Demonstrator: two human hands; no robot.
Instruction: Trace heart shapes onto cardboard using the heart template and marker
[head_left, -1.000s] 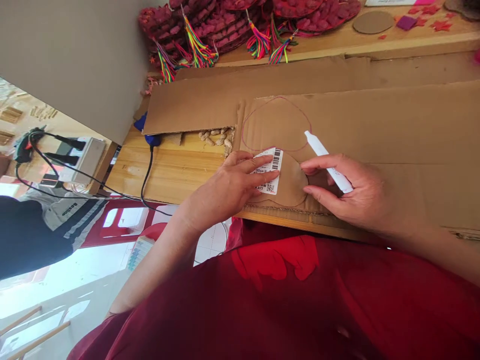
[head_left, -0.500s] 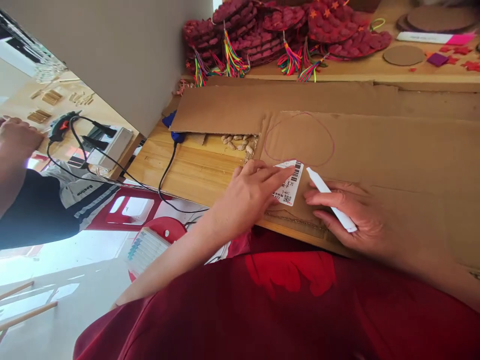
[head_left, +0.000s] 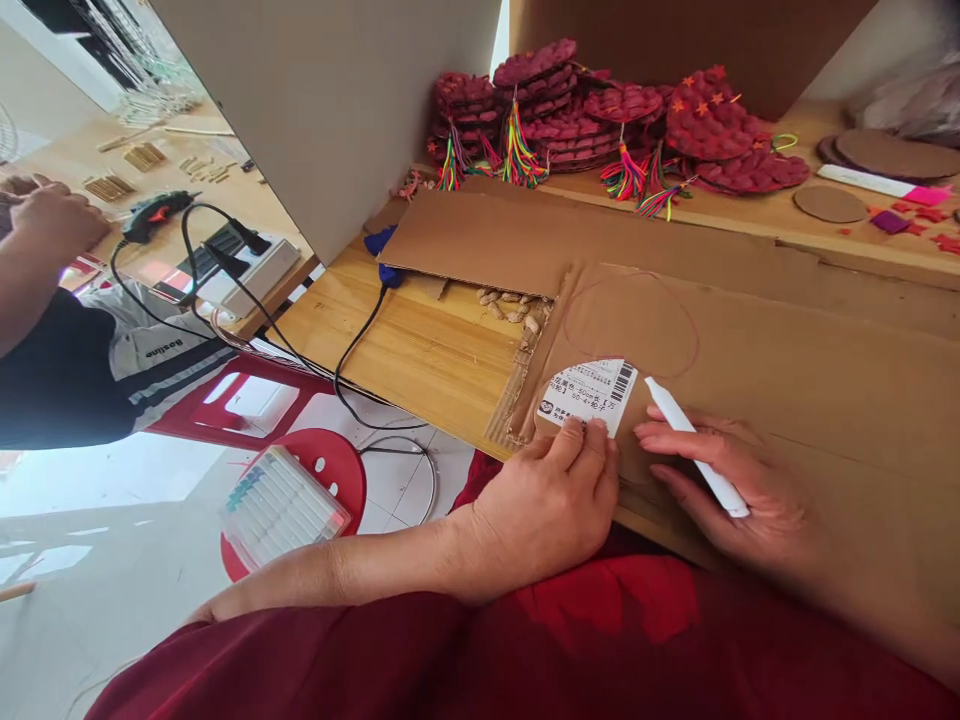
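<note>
My left hand (head_left: pixel 547 505) has its fingers closed at the near edge of a cardboard disc (head_left: pixel 585 390), which bears a white printed label. Its thumb is hidden. The disc lies on a large brown cardboard sheet (head_left: pixel 840 390), just below a thin reddish circle outline (head_left: pixel 696 325). To the right, my right hand (head_left: pixel 739 490) keeps a white marker (head_left: pixel 697 448) between thumb and fingers, tip pointing up and left beside the label.
Red scaly stacks with tassels (head_left: pixel 570 140) stand at the back. Cardboard discs (head_left: pixel 829 204) and another marker (head_left: pixel 862 180) lie right. Peanuts (head_left: pixel 510 308) sit by a cardboard strip (head_left: pixel 472 230). Left are a cable (head_left: pixel 349 345), a glue gun (head_left: pixel 157 215) and another person's hand (head_left: pixel 60 215).
My left hand has shifted from the label's left side to the disc's near edge, uncovering more of the label. My right hand still holds the marker. The view has tilted.
</note>
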